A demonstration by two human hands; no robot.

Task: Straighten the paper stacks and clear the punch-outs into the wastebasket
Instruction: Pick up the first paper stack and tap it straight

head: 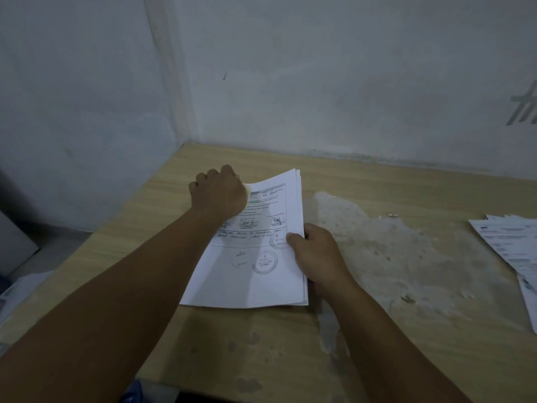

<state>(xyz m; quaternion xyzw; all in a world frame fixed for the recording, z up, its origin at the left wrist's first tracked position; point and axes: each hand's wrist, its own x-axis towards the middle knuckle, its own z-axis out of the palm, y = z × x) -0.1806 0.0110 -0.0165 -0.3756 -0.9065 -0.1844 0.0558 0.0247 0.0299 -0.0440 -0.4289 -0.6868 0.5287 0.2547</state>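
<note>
The task looks to be in its early or middle part, with the straightening under way and the clearing not yet begun, as far as can be seen.

A stack of papers [255,251] lies on the wooden table [406,181], near the corner where the two walls meet. The left hand [219,193] rests on the far left corner of this stack, with its fingers [203,177] curled in like a loose fist; whether they pinch the sheets cannot be told, since the knuckles hide the fingertips. The right hand [316,257] grips the stack's right edge about midway along, thumb on top of the top sheet and the other fingers tucked under the edge. The far right corner of the stack shows several sheets fanned slightly apart, so the edges are not yet flush and this stack is, I judge, only partly squared.

To the right of the stack, well apart from it at the table's right side, a second pile of papers [511,245] lies spread and skewed, seemingly untouched; it remains to be straightened.

A small pale scrap [393,215] lies on the table between the two piles; it may be a punch-out, but it is too small to be sure. No wastebasket is in view.
</note>
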